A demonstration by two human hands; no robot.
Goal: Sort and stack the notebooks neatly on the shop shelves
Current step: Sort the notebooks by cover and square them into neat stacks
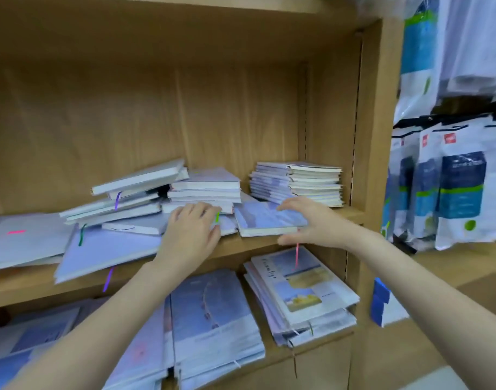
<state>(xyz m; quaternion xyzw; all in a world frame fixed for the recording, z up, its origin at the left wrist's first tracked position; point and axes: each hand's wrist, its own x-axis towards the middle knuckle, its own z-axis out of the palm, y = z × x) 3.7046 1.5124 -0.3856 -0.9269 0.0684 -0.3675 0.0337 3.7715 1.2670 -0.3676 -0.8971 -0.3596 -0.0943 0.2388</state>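
head view: your right hand pinches the pale blue notebook beside the neat stack; your left hand, left of that stack, presses spread fingers on the loose notebooks.

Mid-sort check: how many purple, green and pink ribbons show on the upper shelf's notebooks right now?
Purple ribbons: 2
Green ribbons: 2
Pink ribbons: 2, one hanging from the notebook the right hand grips
Total: 6
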